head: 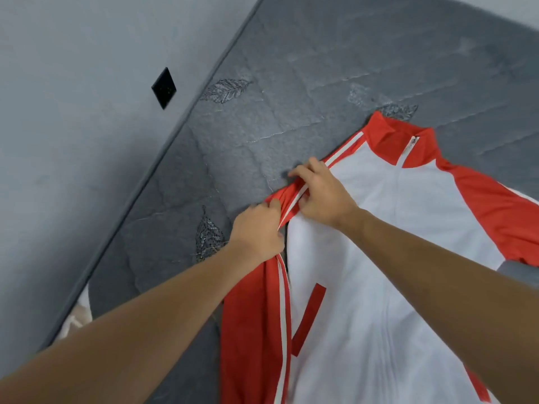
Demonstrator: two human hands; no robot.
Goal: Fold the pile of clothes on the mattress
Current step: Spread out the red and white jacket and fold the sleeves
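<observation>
Two hands pinch the red sleeve (259,310) of a white jacket (364,287) on the gray mattress (291,83): left hand (258,230) below, right hand (323,192) above, maybe flatter.

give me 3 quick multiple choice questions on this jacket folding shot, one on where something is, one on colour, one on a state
1. Where does the jacket lie?
A. on the mattress
B. on a chair
C. on a hanger

2. What colour is the collar?
A. blue
B. red
C. black

3. What are the hands doing?
A. both gripping the sleeve
B. both flat on the mattress
C. both hanging idle

Answers:
1 A: it is spread on the grey quilted surface.
2 B: the collar is red above the white chest.
3 A: the left hand and right hand bunch the red fabric near the shoulder.
</observation>
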